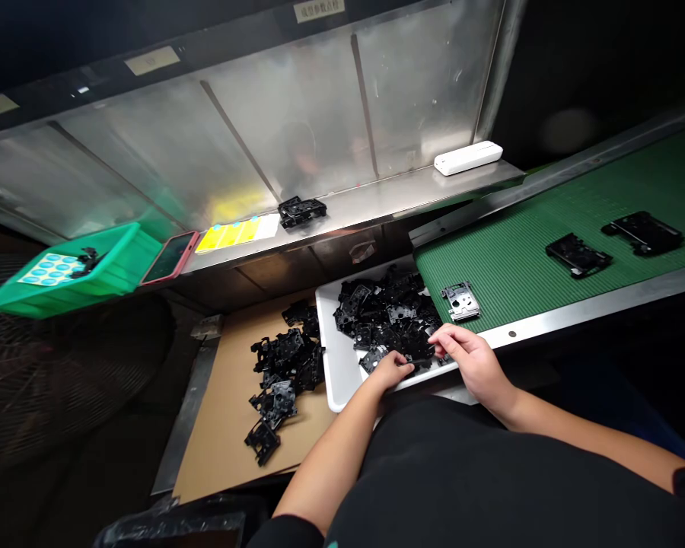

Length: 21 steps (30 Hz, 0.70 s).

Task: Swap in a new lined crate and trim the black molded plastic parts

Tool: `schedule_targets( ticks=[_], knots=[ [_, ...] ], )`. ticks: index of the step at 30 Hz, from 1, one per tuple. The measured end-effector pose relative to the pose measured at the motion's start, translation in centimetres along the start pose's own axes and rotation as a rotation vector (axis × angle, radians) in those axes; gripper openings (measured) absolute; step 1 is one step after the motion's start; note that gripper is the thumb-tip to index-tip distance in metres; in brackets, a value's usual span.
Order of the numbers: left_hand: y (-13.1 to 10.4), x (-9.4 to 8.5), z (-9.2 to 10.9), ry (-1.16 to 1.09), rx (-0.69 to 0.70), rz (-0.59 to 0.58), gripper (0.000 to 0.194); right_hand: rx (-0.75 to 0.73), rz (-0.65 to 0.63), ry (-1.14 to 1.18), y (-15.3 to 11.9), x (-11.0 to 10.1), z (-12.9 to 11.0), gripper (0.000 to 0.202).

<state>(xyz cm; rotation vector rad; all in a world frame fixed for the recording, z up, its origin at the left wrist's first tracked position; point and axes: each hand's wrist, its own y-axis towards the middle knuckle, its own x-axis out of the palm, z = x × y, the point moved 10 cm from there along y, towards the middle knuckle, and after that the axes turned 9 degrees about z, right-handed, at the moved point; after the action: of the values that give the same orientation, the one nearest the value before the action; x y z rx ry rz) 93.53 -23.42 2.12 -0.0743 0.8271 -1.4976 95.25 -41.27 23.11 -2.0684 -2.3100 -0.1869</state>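
We had open air above the white tray (345, 374), with the metal shelf (371, 205) behind and the green conveyor (508, 266) rightward.

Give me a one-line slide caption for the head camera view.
Left hand and right hand at a white tray heaped with black parts, beside a green conveyor belt.

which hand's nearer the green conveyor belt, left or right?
Right. The right hand is close by the near corner of the green conveyor belt; the left hand is farther left, at the white tray.
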Motion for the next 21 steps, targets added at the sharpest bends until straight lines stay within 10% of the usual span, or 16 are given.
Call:
schedule_targets(
  ticks=[11, 15, 21],
  knots=[
    [-9.0, -4.7, 6.9, -0.783, 0.153, -0.145, 0.028, -0.004, 0.010, 0.020, -0.2, -0.2, -0.3, 0.021],
    [-12.5, -4.8, 9.1, -1.166, 0.062, -0.223, 0.032, -0.037, -0.011, 0.023, -0.3, 0.5, -1.1, 0.022],
    [-13.7, -2.1, 9.7, -1.069, -0.079, -0.337, 0.039, -0.065, -0.039, 0.059, -0.6, 1.2, -2.3, 0.022]
  ],
)
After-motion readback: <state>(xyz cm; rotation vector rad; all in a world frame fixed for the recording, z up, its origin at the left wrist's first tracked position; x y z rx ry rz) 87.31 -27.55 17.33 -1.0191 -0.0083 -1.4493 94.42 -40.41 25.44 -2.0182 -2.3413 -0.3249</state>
